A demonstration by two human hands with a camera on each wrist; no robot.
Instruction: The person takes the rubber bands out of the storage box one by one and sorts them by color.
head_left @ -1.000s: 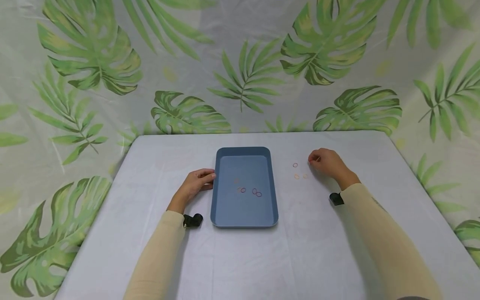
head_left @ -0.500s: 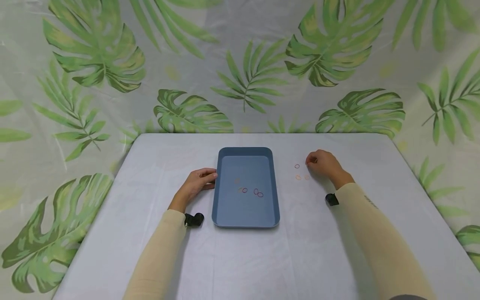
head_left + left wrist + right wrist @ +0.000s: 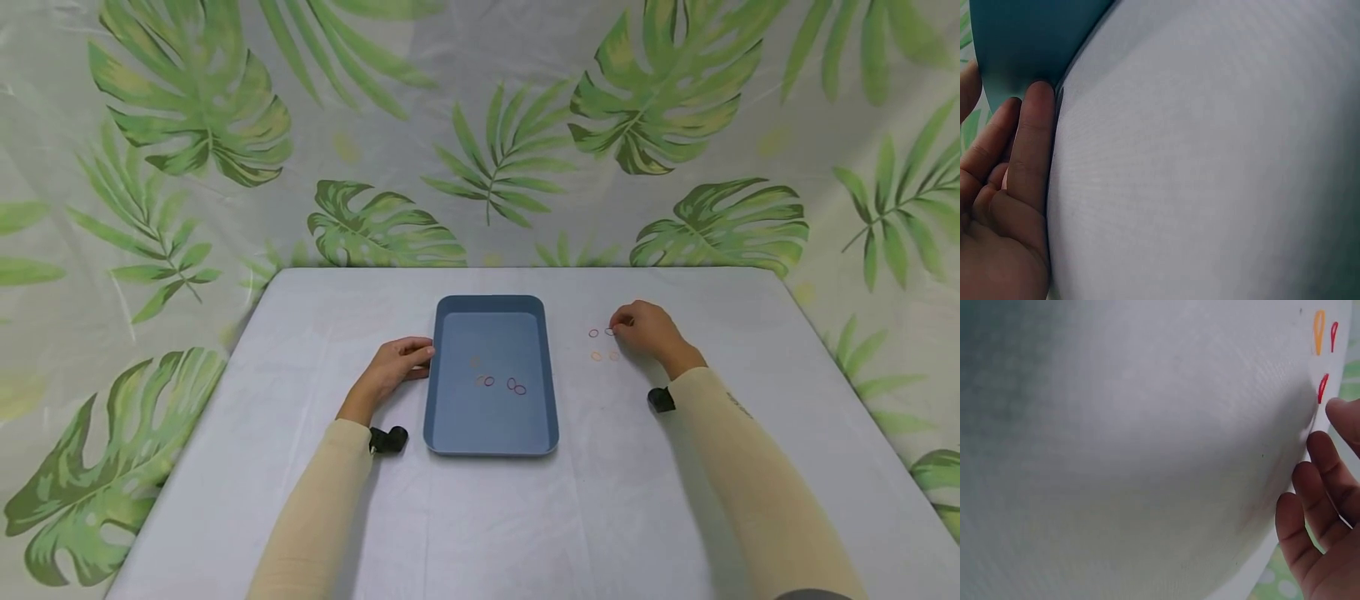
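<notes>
A shallow blue-grey tray (image 3: 491, 425) lies on the table with several thin rubber bands (image 3: 489, 382) in it, orange and dark red. My left hand (image 3: 390, 362) rests against the tray's left side; in the left wrist view, nearly straight fingers (image 3: 1032, 144) touch its outer wall (image 3: 1019, 50). Right of the tray, my right hand (image 3: 648, 329) pinches a red rubber band (image 3: 609, 332) at its fingertips, low over the cloth. In the right wrist view that red band (image 3: 1322, 389) shows just beyond the thumb (image 3: 1344, 419); the index fingertip is hidden.
Close to the right hand lie another red rubber band (image 3: 593, 333) and two orange bands, one at the left (image 3: 596, 356) and one at the right (image 3: 614, 356). White cloth (image 3: 491, 517) covers the table. A leaf-patterned curtain (image 3: 480, 125) hangs behind its far edge.
My right hand has shifted slightly left, and the red rubber band at its fingertips now shows as a loop beside the other red one. The left hand and the tray hold still.
</notes>
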